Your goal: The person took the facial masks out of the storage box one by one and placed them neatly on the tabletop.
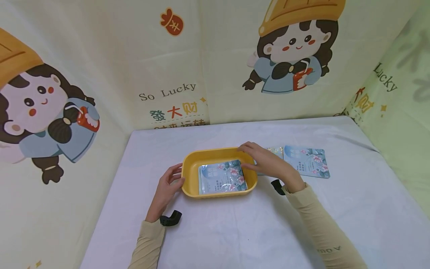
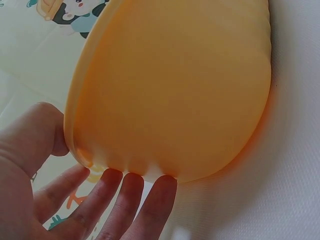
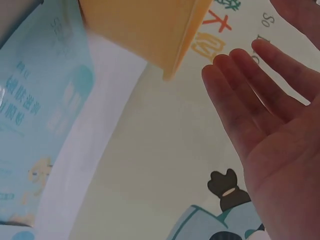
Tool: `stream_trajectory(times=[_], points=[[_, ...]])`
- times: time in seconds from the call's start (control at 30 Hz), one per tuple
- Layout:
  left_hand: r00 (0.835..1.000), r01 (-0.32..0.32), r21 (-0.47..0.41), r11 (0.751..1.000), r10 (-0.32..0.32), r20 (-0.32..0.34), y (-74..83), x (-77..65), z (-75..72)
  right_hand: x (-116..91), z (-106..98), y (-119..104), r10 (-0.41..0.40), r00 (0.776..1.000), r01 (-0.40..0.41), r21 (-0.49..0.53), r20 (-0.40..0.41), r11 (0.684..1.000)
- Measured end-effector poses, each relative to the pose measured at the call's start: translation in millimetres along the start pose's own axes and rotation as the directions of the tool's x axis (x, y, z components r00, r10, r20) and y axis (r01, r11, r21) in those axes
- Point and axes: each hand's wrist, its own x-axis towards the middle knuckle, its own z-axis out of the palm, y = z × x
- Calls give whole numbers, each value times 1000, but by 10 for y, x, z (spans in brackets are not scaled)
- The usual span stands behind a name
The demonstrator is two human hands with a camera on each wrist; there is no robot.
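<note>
A yellow plastic basket [image 1: 190, 175] with rounded corners stands on the white-covered table. Inside it lies a flat blue packet [image 1: 220, 178] printed with pink flowers, possibly on top of another. My left hand [image 1: 168, 185] is at the basket's left end; in the left wrist view its fingertips [image 2: 162, 187] touch the outer wall, with the thumb beside the rim. Over the basket's right end is my right hand [image 1: 265, 158], its fingers extended and apart from the wall in the right wrist view. It partly hides a packet with a gold-patterned part [image 1: 277, 151].
Another blue flowered packet [image 1: 307, 161] lies to the right of the basket. White cloth covers the table [image 1: 215, 231]. Printed curtains [image 1: 228, 74] rise behind the table and at both sides. Black camera mounts [image 1: 171, 218] sit at both wrists.
</note>
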Motion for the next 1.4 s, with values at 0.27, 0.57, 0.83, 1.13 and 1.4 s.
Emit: stream_trajectory(times=[0.27, 0.57, 0.83, 1.13, 1.4], points=[[1000, -4, -2, 1000, 4, 2, -5, 10, 4, 119, 141, -50, -30, 999, 30, -18, 14, 999], [1000, 18, 4, 1000, -18, 9, 52, -5, 19, 208, 299, -78, -37, 997, 38, -18, 68, 999], [999, 34, 22, 999, -34, 14, 295, -135, 50, 262, 418, -85, -79, 994, 84, -76, 70, 994], [999, 39, 20, 999, -39, 7, 334, -145, 49, 317, 533, -80, -96, 989, 103, -58, 112, 993], [999, 41, 18, 999, -41, 7, 322, -137, 54, 349, 584, -73, -74, 987, 83, -61, 144, 995]])
